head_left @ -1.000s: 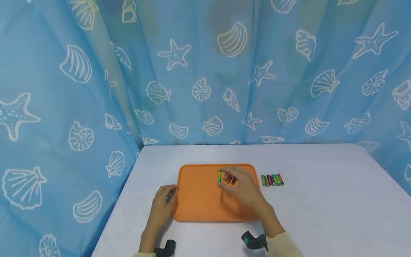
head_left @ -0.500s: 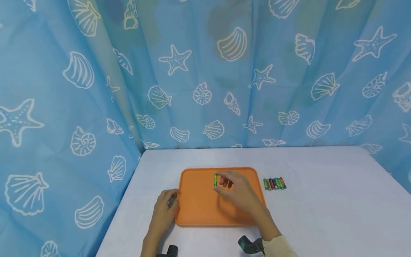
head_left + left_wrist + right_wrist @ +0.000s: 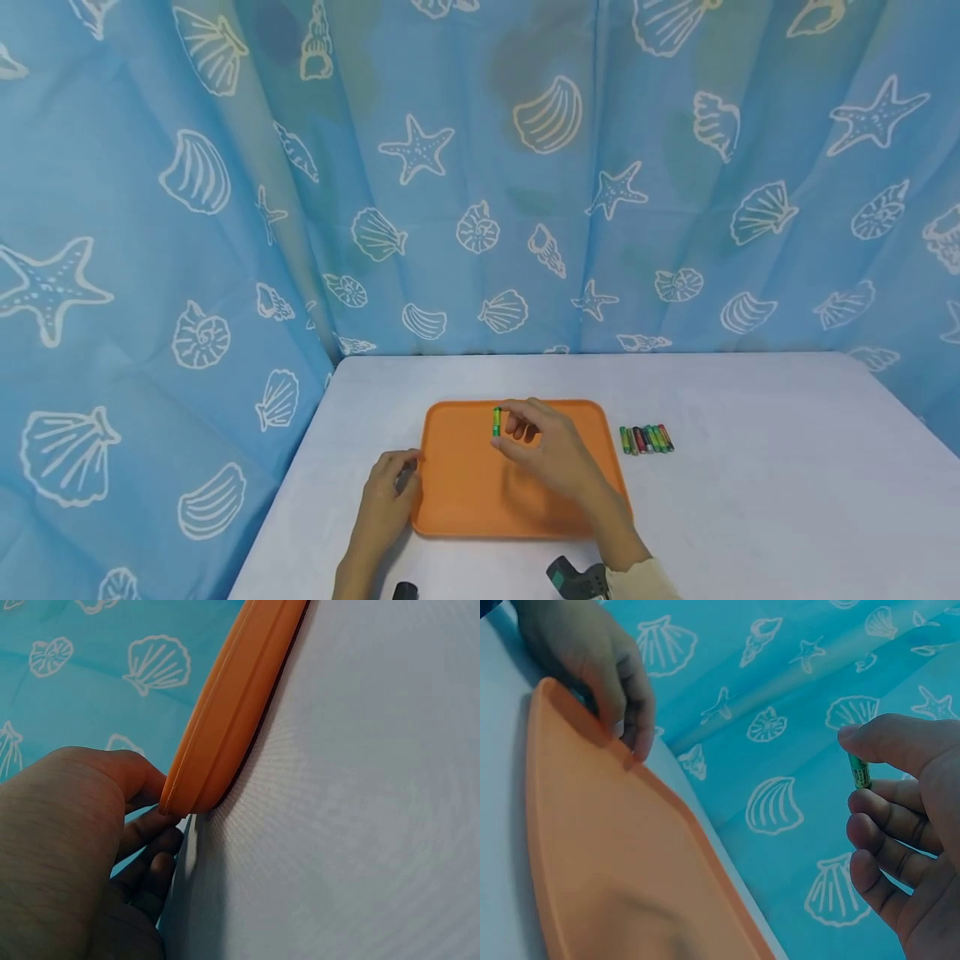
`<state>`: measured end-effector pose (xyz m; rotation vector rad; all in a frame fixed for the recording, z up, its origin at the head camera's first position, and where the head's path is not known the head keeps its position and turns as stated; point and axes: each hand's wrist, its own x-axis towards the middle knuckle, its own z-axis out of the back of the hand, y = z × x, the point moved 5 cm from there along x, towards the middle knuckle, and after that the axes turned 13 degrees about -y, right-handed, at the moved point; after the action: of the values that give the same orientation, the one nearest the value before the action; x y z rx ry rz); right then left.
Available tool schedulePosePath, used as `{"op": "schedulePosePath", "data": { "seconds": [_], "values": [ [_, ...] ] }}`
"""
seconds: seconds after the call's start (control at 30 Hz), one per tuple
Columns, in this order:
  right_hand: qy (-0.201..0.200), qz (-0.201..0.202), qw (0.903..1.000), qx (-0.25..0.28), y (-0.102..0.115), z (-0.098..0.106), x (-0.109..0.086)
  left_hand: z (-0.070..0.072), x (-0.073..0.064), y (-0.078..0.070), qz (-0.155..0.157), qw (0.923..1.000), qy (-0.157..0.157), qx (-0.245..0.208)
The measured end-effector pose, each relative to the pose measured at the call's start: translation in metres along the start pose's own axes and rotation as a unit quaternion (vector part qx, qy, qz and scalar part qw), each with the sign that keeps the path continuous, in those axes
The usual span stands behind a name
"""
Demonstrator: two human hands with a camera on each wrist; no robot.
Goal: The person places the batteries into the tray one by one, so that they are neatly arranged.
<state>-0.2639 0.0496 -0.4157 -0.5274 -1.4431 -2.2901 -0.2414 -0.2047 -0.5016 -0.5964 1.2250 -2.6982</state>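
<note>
A small green-and-yellow battery [image 3: 497, 422] stands upright between the thumb and index finger of my right hand [image 3: 551, 450], which pinches it by its two ends above the orange tray [image 3: 465, 500]. In the right wrist view only part of the battery [image 3: 861, 771] shows beside the thumb; the other fingers curl loosely. At the tray's left side is my left hand [image 3: 386, 500], relaxed, with its fingertips against the rim. The left wrist view shows the index fingertip of that hand [image 3: 97, 795] right at the tray's rim [image 3: 225, 712], the other fingers bent lower down.
Several green, red and dark batteries [image 3: 647, 439] lie in a row on the white table [image 3: 750, 483], just right of the tray. A blue curtain [image 3: 480, 183] with white shells and starfish hangs behind the table and along its left side.
My right hand has carried the battery a little to the left over the tray. The left hand stays at the rim. The whole scene has shifted slightly downward in the head view.
</note>
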Motion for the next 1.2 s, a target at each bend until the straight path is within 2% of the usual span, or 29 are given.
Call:
{"op": "schedulePosePath", "data": {
  "seconds": [0.3,1.2],
  "values": [
    [0.004,0.004,0.9998,0.017,0.005,-0.008,0.002,0.001,0.0,0.001,0.001,1.0,-0.001,-0.005],
    [0.009,0.009,0.9999,0.007,0.011,-0.044,0.011,-0.001,0.001,0.001,-0.001,1.0,-0.008,-0.002]
  ]
}}
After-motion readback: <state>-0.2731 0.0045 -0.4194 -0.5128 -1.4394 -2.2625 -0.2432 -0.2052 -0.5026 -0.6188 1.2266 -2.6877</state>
